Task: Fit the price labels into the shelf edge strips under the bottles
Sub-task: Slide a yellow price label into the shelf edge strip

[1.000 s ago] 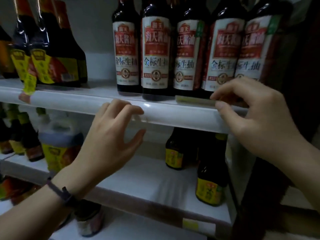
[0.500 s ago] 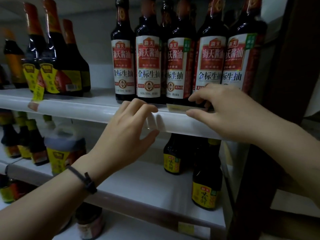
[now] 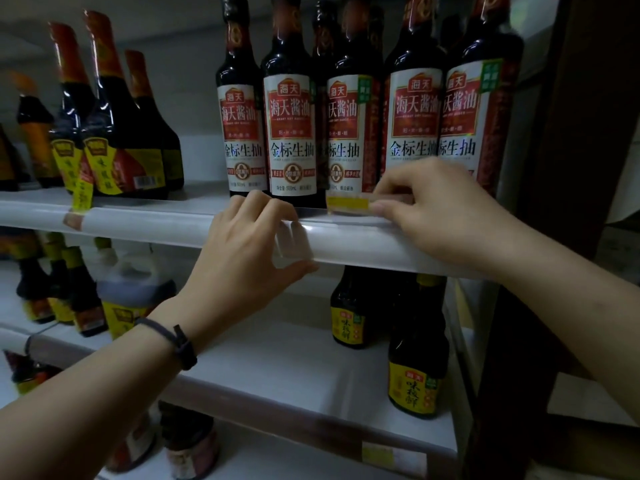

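Left hand (image 3: 239, 258) pinches clear shelf edge strip (image 3: 346, 242), fingers on top lip, thumb under: keep it pried open. Right hand (image 3: 440, 216) pinches yellow price label (image 3: 348, 204) at strip's top edge (under soy bottles (image 3: 291, 133)); slide in level.

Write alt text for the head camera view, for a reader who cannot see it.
A person's right hand holds a yellow price label at the top of the clear shelf edge strip, while the left hand pinches the strip beside it. Dark soy sauce bottles with red and white labels stand on the shelf above.
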Action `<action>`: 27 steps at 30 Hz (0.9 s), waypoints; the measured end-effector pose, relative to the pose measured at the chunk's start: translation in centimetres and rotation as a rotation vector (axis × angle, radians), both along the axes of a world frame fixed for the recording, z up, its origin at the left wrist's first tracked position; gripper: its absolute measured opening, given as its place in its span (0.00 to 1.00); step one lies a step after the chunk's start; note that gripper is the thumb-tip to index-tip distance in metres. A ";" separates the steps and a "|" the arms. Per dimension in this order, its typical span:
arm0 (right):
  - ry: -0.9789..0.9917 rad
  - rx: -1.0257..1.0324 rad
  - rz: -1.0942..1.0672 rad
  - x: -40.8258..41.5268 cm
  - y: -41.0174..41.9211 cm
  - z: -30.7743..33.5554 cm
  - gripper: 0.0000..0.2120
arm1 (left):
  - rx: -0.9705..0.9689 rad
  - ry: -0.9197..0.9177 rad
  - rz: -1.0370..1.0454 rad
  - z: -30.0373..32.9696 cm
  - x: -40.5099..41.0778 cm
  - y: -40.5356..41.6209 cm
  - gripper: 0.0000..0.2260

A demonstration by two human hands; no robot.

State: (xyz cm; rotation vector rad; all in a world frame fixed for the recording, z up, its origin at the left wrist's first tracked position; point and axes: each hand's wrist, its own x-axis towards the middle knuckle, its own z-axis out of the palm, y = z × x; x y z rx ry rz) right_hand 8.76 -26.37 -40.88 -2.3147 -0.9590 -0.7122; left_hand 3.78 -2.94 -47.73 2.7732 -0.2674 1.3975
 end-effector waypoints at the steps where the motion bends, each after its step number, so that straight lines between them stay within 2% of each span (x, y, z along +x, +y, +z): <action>1: 0.023 0.060 0.039 -0.2 0.1 0.4 0.05 | -0.001 0.009 -0.002 0.2 0.0 0.1 0.28; 5: 0.033 0.146 0.129 -0.8 0.2 1.9 0.07 | 0.004 0.049 -0.039 0.8 0.2 0.2 0.27; 10: 0.029 0.057 0.116 -1.2 1.0 1.5 0.08 | -0.032 0.044 -0.060 1.1 0.4 0.0 0.28; 15: -0.055 -0.047 -0.010 -1.5 1.0 1.1 0.06 | -0.073 0.049 -0.064 1.4 0.4 -0.3 0.28; 20: -0.149 -0.150 -0.159 -1.7 0.5 1.5 0.05 | -0.110 0.016 -0.114 0.8 0.2 -0.4 0.24; 27: 0.010 -0.089 -0.049 -2.1 1.7 2.1 0.03 | -0.115 -0.022 -0.106 0.0 -0.5 -0.3 0.18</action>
